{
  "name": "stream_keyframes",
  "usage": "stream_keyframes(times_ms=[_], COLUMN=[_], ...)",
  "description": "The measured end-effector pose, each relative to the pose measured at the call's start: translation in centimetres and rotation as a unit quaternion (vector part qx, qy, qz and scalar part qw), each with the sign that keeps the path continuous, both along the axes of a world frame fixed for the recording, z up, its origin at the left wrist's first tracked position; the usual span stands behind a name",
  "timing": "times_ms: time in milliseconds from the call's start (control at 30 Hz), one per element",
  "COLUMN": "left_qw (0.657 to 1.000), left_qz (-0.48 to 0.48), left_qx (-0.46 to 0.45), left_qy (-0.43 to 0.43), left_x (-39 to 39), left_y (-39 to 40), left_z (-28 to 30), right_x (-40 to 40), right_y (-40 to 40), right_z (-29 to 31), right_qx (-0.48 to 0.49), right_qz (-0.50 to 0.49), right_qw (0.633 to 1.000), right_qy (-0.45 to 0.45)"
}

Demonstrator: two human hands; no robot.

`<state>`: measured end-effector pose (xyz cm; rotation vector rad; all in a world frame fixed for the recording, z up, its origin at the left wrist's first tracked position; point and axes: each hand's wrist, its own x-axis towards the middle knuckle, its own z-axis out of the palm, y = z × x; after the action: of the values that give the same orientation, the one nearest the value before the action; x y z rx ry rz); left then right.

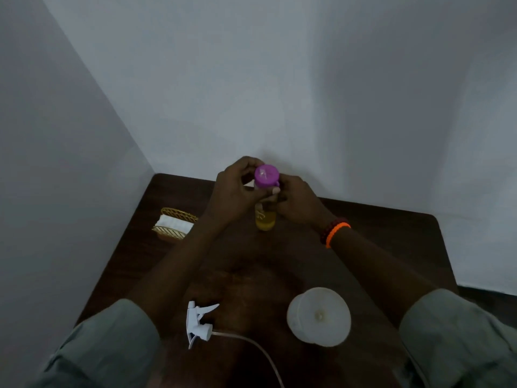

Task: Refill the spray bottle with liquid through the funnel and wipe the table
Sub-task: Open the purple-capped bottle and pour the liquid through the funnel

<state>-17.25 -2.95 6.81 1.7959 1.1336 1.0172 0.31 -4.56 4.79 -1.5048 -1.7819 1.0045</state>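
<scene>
While two hands, left (237, 189) and right (296, 203), grip one bottle (265, 217), one funnel (319, 316) waits.

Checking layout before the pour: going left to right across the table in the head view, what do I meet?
Gold napkin holder → white spray trigger head → purple-capped bottle held by both hands → white funnel.

Dark wood table (363, 236), faint sheen; glossy plastic purple cap (266, 175); gold wire basket (174, 224).
</scene>
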Motion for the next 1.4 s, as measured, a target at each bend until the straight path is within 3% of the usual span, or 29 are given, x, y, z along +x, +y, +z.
stream_keyframes(times_ms=[333,567,767,967,1167,1233,1400], left_qw=[0.998,0.996,0.99,0.993,0.992,0.995,0.997], left_qz=[-0.048,-0.021,0.082,0.071,0.086,0.067,0.018], left_qx=[0.039,0.085,0.118,0.096,0.067,0.026,0.025], left_qy=[0.012,0.001,-0.012,-0.011,-0.071,-0.071,-0.069], left_x=[-0.6,0.4,1.8,1.0,0.1,0.4,1.2], left_y=[-7.4,-11.6,-14.1,-15.5,-15.8,-15.5,-15.4], left_z=[5.8,8.0,9.0,8.8,8.6,8.8,9.1], right_x=[-0.5,-0.4,-1.7,-1.1,-1.1,-1.5,-2.0], right_y=[-8.7,-12.5,-14.4,-15.1,-15.8,-16.1,-16.4], right_z=[5.7,7.5,8.0,8.4,8.9,9.0,9.2], right_qx=[0.09,0.135,0.175,0.156,0.155,0.159,0.151], right_qz=[-0.006,-0.044,-0.093,-0.119,-0.114,-0.098,-0.088], right_qw=[0.996,0.99,0.98,0.981,0.981,0.982,0.984], right_qy=[0.011,-0.025,-0.01,0.006,-0.016,-0.015,-0.016])
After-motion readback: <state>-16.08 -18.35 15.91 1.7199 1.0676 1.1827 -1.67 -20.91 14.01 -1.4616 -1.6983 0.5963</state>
